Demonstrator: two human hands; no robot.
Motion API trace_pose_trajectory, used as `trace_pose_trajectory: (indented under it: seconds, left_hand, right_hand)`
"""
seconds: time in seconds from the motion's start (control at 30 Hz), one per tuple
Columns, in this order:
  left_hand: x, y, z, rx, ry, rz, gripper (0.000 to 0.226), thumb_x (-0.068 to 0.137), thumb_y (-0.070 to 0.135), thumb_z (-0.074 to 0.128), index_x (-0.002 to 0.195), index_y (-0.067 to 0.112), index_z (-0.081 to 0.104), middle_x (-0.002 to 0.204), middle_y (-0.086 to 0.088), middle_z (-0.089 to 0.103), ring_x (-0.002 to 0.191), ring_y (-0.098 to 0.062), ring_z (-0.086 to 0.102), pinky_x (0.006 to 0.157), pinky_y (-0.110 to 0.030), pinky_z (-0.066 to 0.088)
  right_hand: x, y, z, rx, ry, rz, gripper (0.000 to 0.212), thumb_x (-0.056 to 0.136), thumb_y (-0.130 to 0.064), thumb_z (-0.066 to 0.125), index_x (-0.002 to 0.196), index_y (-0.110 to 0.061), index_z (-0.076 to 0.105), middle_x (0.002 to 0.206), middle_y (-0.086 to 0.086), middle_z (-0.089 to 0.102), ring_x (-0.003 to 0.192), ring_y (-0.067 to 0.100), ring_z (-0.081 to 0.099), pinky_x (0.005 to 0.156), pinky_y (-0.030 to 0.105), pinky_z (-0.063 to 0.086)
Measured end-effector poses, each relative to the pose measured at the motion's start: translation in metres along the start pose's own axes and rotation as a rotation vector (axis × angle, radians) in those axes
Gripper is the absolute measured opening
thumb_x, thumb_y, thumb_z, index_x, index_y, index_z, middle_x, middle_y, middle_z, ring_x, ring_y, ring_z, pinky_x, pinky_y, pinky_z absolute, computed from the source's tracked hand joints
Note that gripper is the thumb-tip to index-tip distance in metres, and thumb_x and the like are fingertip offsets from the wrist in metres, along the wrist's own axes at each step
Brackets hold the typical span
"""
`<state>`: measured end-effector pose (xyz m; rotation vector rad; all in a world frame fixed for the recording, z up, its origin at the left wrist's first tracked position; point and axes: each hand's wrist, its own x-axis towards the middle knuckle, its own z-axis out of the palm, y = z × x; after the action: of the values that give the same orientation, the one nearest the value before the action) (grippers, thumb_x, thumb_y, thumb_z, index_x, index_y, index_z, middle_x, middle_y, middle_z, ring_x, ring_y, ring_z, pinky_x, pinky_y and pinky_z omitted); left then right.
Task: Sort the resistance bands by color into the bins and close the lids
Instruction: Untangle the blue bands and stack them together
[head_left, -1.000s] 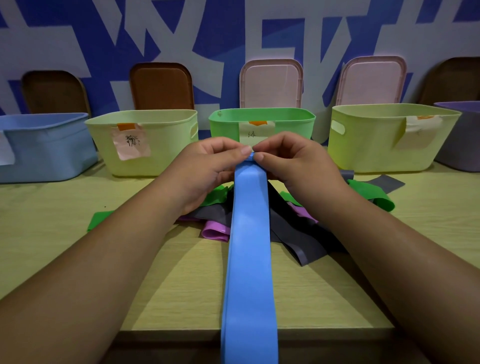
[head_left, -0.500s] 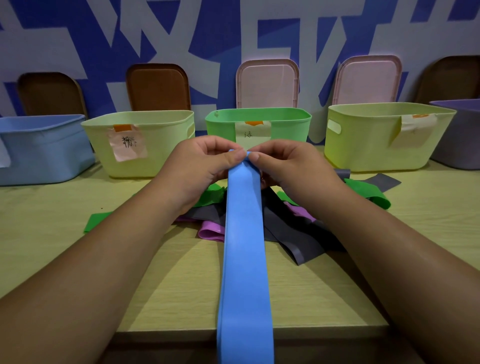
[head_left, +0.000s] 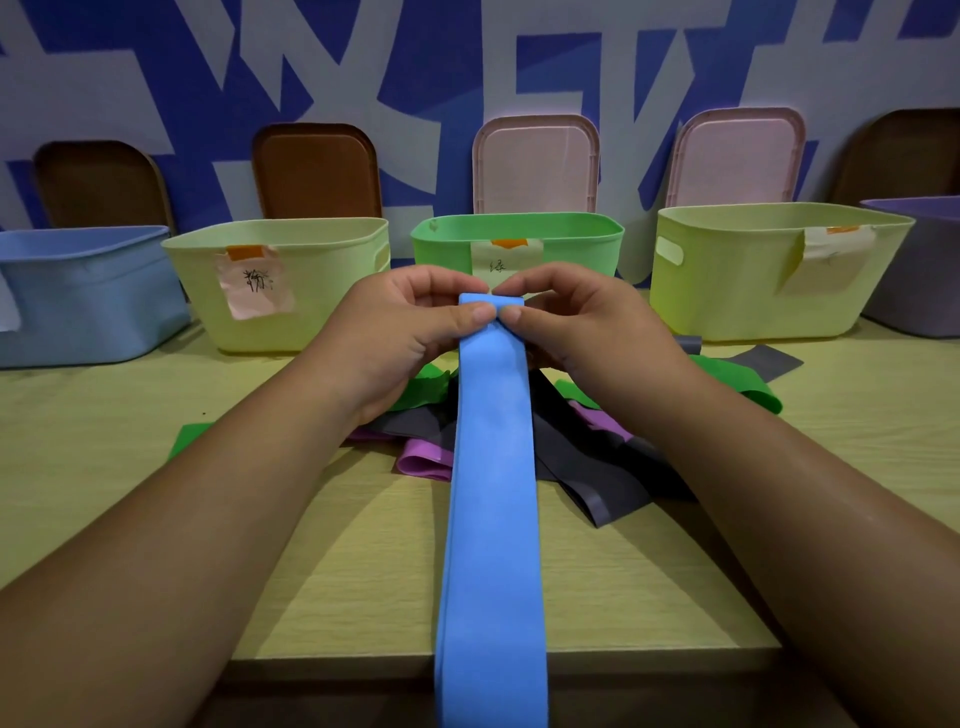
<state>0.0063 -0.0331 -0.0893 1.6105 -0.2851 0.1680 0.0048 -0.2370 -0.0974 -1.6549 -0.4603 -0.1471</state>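
Two hands meet at the far end of the blue band. The left hand and right hand each pinch that end, thumbs on top and nearly tip to tip, the other fingers curled behind it. A short fold is turned over between them, so this looks like the start of folding or rolling the band into a packet small enough for a bin. Gripping it with both hands would keep the edges square. The rest of the band runs straight toward the person. It lies over the pile of grey, purple and green bands and hangs off the near edge of the bench.

Five bins stand open in a row at the back, some with paper labels. The blue bin at far left is probably where this band belongs. It is well apart from the hands, which are just in front of the green bin. The lids lean upright against the wall behind the bins, likely kept out of the way while filling goes on. No band can be seen inside any bin from this angle, so most of the sorting seems yet to do.
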Motion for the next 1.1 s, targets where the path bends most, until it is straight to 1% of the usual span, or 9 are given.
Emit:
trace_pose_trajectory:
  seconds: [0.13,0.27,0.43,0.53,0.6,0.67,0.8,0.97,1.1]
  left_hand:
    - [-0.002,0.003,0.002,-0.028,-0.009,-0.008,0.027,0.088,-0.001,0.081,0.113,0.007,0.075,0.103,-0.009,0.082,0.095,-0.018,0.078,0.079,-0.022,0.06]
    - [-0.005,0.005,0.003,-0.082,-0.04,-0.029,0.03,0.087,-0.008,0.078,0.112,0.008,0.073,0.096,-0.004,0.081,0.09,-0.014,0.077,0.079,-0.021,0.061]
    - [-0.003,0.003,0.003,-0.155,-0.073,-0.07,0.03,0.085,-0.009,0.077,0.109,0.008,0.074,0.095,-0.004,0.079,0.091,-0.015,0.076,0.081,-0.022,0.061]
    - [-0.002,0.0,0.002,-0.174,-0.087,-0.112,0.037,0.076,-0.007,0.081,0.111,0.006,0.075,0.102,-0.008,0.078,0.097,-0.018,0.077,0.087,-0.025,0.061]
    - [-0.002,0.0,0.002,-0.182,-0.097,-0.148,0.044,0.068,-0.001,0.084,0.111,0.004,0.076,0.106,-0.011,0.079,0.101,-0.02,0.077,0.088,-0.024,0.061]
    - [-0.003,0.0,0.002,-0.175,-0.099,-0.167,0.042,0.068,0.001,0.085,0.109,0.004,0.076,0.105,-0.011,0.08,0.102,-0.02,0.078,0.087,-0.023,0.061]
    - [-0.005,0.004,0.003,-0.181,-0.102,-0.185,0.029,0.086,-0.004,0.079,0.114,0.004,0.074,0.107,-0.011,0.08,0.104,-0.02,0.079,0.084,-0.023,0.062]
    - [-0.01,0.01,0.006,-0.14,-0.107,-0.164,0.041,0.077,0.014,0.086,0.116,0.005,0.074,0.113,-0.013,0.081,0.107,-0.024,0.079,0.084,-0.026,0.063]
    - [-0.01,0.009,0.005,-0.125,-0.087,-0.148,0.037,0.082,0.008,0.084,0.117,0.005,0.073,0.109,-0.014,0.081,0.101,-0.024,0.08,0.084,-0.027,0.064]
  right_hand:
    - [0.0,-0.001,-0.001,0.113,-0.023,0.059,0.016,0.099,-0.004,0.075,0.115,-0.009,0.077,0.108,0.028,0.075,0.104,0.044,0.076,0.092,0.046,0.066]
    - [-0.001,-0.002,-0.001,0.248,-0.035,0.122,0.018,0.096,0.005,0.074,0.11,-0.006,0.075,0.105,0.023,0.078,0.097,0.034,0.079,0.081,0.03,0.063]
    - [0.001,0.0,0.002,0.267,-0.007,0.118,0.024,0.091,0.013,0.072,0.091,-0.011,0.074,0.115,0.027,0.075,0.1,0.036,0.077,0.085,0.033,0.063]
    - [0.001,-0.002,0.001,0.244,0.0,0.096,0.032,0.087,0.019,0.069,0.08,-0.012,0.072,0.095,0.017,0.076,0.077,0.02,0.074,0.069,0.024,0.059]
    - [0.0,-0.003,0.001,0.233,0.005,0.087,0.032,0.086,0.021,0.068,0.078,-0.01,0.071,0.085,0.011,0.074,0.065,0.011,0.069,0.061,0.019,0.056]
    - [0.0,-0.002,0.002,0.215,0.011,0.076,0.03,0.086,0.02,0.069,0.079,-0.009,0.072,0.086,0.011,0.075,0.072,0.014,0.073,0.066,0.022,0.058]
    - [0.001,0.001,0.002,0.186,0.043,0.054,0.031,0.084,0.018,0.073,0.08,-0.012,0.076,0.093,0.013,0.078,0.088,0.024,0.076,0.081,0.028,0.061]
    - [0.001,0.002,0.002,0.151,0.052,0.029,0.03,0.085,0.018,0.073,0.082,-0.012,0.076,0.095,0.015,0.079,0.094,0.028,0.078,0.087,0.034,0.064]
    - [0.001,0.003,0.002,0.093,0.038,0.007,0.029,0.088,0.014,0.072,0.086,-0.015,0.078,0.099,0.013,0.08,0.103,0.032,0.078,0.096,0.042,0.064]
